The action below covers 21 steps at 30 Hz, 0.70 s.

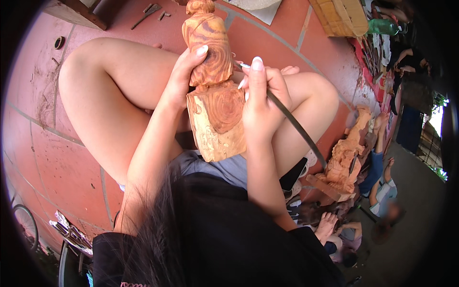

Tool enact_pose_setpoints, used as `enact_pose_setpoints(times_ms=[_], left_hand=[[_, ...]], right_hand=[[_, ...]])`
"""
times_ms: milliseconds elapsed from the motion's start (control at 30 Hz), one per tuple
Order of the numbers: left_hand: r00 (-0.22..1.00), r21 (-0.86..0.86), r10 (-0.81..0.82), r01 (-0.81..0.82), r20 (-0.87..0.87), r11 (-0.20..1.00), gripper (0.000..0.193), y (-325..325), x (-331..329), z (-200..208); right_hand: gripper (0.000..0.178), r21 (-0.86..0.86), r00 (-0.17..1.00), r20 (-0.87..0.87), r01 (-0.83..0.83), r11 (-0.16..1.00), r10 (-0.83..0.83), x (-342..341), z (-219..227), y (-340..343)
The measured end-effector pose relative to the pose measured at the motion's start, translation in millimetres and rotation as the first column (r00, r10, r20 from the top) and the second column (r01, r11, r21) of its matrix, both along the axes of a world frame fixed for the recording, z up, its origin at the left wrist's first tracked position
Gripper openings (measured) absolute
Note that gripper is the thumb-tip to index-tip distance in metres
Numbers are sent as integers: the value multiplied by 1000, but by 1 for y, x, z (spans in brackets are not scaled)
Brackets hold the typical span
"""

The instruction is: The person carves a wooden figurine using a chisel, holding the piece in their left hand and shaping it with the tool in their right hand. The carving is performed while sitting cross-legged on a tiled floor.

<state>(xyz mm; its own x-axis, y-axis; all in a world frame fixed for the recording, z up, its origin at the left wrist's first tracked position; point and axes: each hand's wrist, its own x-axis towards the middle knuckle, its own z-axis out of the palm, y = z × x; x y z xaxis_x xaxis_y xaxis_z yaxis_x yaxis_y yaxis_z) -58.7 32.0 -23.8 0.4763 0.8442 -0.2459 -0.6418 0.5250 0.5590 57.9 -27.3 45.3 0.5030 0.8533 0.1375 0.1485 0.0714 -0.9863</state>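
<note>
A partly carved wooden figure [210, 45] stands on its squared block base [217, 124] between my bent legs, its grain showing in orange and brown rings. My left hand [184, 71] wraps round the figure's left side, thumb on the front. In my right hand [265, 95] is a long, thin, dark carving tool [299, 126], gripped with the thumb up. Its shaft slants back to the lower right. Its working end lies by the figure's right side, just above the narrow neck over the base; my fingers partly hide it.
Red floor tiles [71, 158] spread around me. Small tools [146, 14] lie at the upper left. A larger wooden carving [344, 153] stands to my right, with other people beyond. Near the top right are a wooden block [339, 16] and a green bottle [382, 27].
</note>
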Motion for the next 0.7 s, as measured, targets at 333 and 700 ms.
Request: enact_pose_setpoints(times_ms=[333, 700], left_hand=[[999, 7, -15, 14, 33, 1000, 55, -1, 1, -4], [998, 21, -3, 4, -59, 1000, 53, -4, 0, 4]], right_hand=[[29, 71, 989, 142, -51, 996, 40, 9, -12, 2], [30, 96, 950, 295, -133, 986, 100, 15, -10, 3]])
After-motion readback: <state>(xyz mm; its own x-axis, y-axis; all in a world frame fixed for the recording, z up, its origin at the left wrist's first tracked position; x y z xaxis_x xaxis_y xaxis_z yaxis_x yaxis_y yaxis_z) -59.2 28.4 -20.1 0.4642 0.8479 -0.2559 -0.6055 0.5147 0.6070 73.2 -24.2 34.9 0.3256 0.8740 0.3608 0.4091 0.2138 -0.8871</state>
